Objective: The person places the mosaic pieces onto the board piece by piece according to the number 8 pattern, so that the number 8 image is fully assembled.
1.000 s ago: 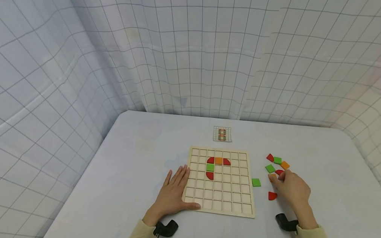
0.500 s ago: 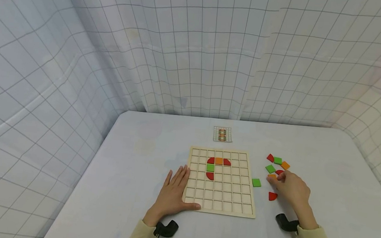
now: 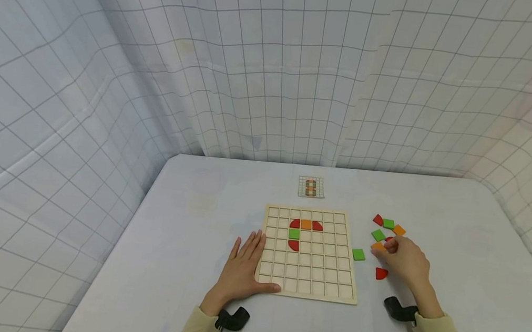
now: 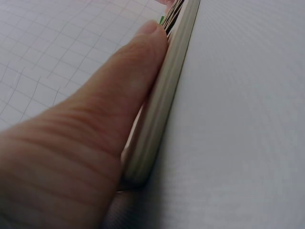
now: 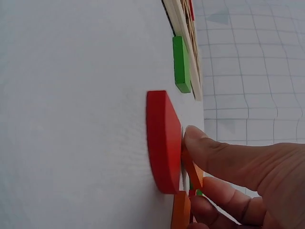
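My left hand [image 3: 239,277] lies flat at the near left corner of a wooden grid board [image 3: 321,290], fingers along its left side and thumb [image 4: 128,71] on its near edge. To the right of the board, my right hand [image 3: 405,262] pinches an orange square tile [image 5: 192,171] between thumb and fingers. On the board, red quarter-round tiles [image 3: 293,245], a green square [image 3: 294,234] and an orange square [image 3: 305,224] sit in cells. Close to the right hand lie a loose red quarter-round tile [image 5: 162,143] and another orange tile [image 5: 180,211].
Loose green tiles [image 3: 378,235], a red tile [image 3: 378,219] and an orange tile [image 3: 399,230] lie beyond the right hand. One green tile [image 3: 358,255] is beside the board's right edge. A small pattern card [image 3: 310,187] lies behind the board. Gridded white curtains [image 3: 273,82] surround the table.
My right hand has shifted slightly left, and the orange tile at its fingertips has turned and shows more of its face. The left hand and the board have stayed put.
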The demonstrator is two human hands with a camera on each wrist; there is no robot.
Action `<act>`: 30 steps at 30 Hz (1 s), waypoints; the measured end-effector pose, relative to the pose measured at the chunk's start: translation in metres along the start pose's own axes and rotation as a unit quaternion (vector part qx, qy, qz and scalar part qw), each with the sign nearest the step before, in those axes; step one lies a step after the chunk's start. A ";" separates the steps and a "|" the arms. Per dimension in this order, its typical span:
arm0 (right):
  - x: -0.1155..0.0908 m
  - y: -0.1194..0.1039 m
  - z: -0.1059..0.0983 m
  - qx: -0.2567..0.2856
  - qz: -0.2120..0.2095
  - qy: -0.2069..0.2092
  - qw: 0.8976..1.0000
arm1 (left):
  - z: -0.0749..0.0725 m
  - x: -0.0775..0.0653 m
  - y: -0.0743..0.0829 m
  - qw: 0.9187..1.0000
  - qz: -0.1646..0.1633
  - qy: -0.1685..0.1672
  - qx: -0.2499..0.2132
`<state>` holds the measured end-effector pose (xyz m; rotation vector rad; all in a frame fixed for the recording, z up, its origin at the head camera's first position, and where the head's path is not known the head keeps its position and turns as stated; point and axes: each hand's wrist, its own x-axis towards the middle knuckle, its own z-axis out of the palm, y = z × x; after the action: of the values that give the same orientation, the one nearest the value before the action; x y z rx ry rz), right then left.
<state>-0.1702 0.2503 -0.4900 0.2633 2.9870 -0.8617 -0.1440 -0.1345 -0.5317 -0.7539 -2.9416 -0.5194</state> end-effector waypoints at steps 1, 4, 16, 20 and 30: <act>0.000 0.000 0.000 0.002 -0.004 0.001 1.000 | 0.000 0.000 0.000 1.000 0.001 0.001 0.002; 0.000 0.000 -0.001 0.009 -0.021 0.003 1.000 | 0.000 0.001 -0.001 1.000 -0.001 0.001 0.005; 0.000 0.000 0.000 0.044 -0.061 0.011 0.997 | 0.002 0.000 -0.001 1.000 0.001 0.002 0.004; 0.000 -0.003 0.000 0.068 -0.086 0.023 0.994 | 0.002 -0.001 -0.001 1.000 0.002 0.002 0.001; 0.002 -0.028 0.006 0.114 -0.151 0.024 0.982 | 0.000 0.000 0.000 1.000 -0.002 -0.001 0.007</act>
<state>-0.1771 0.2243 -0.4811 -0.1763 3.0167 -1.2453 -0.1436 -0.1346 -0.5317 -0.7487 -2.9454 -0.4994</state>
